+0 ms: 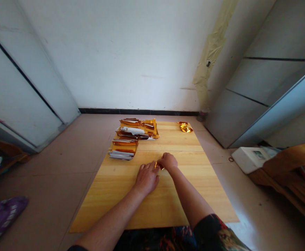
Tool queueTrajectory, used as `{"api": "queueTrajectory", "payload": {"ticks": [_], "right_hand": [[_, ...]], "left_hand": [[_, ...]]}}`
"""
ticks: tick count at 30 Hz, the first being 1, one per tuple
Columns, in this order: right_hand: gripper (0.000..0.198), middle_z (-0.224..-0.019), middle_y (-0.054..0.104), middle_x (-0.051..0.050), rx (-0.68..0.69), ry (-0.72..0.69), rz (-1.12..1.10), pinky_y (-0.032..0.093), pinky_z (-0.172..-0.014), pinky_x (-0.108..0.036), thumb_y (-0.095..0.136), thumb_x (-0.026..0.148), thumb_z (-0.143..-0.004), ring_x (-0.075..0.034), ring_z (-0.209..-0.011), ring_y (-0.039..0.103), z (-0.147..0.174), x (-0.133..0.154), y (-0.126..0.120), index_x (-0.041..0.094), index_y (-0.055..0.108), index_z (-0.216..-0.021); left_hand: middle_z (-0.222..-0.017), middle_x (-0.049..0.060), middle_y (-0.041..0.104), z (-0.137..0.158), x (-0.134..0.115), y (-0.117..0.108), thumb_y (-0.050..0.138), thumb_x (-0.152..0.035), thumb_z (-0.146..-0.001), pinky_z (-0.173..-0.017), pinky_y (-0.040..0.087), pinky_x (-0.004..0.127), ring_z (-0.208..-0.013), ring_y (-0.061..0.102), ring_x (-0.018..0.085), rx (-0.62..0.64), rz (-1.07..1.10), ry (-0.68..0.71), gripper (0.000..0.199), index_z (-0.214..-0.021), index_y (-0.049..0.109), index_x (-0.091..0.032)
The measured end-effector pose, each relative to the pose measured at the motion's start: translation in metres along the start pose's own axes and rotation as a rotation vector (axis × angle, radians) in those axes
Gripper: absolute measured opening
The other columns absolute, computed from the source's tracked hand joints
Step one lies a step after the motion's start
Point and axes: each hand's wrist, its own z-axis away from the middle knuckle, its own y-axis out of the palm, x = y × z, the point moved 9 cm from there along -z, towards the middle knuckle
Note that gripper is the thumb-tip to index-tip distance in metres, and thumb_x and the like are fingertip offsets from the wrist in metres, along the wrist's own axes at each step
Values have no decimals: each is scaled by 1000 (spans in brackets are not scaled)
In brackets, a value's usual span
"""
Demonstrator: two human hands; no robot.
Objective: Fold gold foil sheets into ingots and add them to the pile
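Near the middle of the wooden table, a small piece of gold foil paper [155, 165] lies between my two hands, mostly covered by them. My left hand [147, 177] rests palm down, its fingertips holding the foil's left side against the tabletop, the thumb apart below. The fingers of my right hand [168, 161] are closed in a pinch on the foil's right side. How the foil is folded is hidden by the fingers. Beyond my left hand are stacks of folded gold and white papers [124, 146], some with white faces up.
Crumpled or shaped gold foil pieces [185, 127] lie at the far right corner of the wooden table [194, 195]. A larger stack of gold papers [149, 127] is at the far left. A white box [249, 158] stands right of the table; a purple bag [4, 216] lies left.
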Motion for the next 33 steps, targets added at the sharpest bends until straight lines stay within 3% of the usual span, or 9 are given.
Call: {"api": "queueTrajectory", "payload": {"ticks": [6,13,19,22,27,33], "right_hand": [[24,-80,70,-9,-13,-2,66,42,-57,-21,64,31,-63,-19,-78,65,6,2,-4,18,68,-83],[15,-80,68,-5,-24,-20,61,38,-56,-20,61,22,-68,-15,-74,62,0,-22,-14,19,66,-82],[12,-97,60,-4,-178,-265,141,39,-67,-22,57,25,-76,-16,-90,56,27,-12,-21,22,64,-85],[14,-99,57,-6,-180,-275,160,39,-73,-23,61,25,-73,-18,-96,52,34,-10,-17,19,63,-86],[16,-97,60,-7,-121,-229,129,38,-69,-22,63,26,-72,-16,-87,56,26,-8,-13,17,61,-85],[6,-72,63,0,-108,-204,-35,32,-56,-20,63,22,-71,-12,-66,54,18,-11,-13,19,58,-73]], "left_hand": [[-132,11,50,0,-1,-2,55,-21,-78,-96,35,44,-119,47,26,-8,-3,-9,41,-119,54,-24],[-131,11,50,-1,1,2,56,-28,-79,-96,35,45,-117,48,26,-8,-16,-24,36,-115,57,-24],[-125,12,54,-6,-1,3,57,-32,-80,-93,38,42,-111,52,27,-83,-27,-51,26,-103,62,-21],[-128,14,53,-4,-2,4,55,-31,-82,-94,38,43,-114,50,27,-119,-37,-58,27,-106,60,-20],[-131,11,51,0,-3,5,54,-27,-82,-98,37,44,-120,46,26,-147,-14,-44,30,-111,57,-22],[-134,12,46,0,7,-2,56,-18,-77,-102,37,42,-121,45,26,-257,92,-49,28,-105,60,-19]]}}
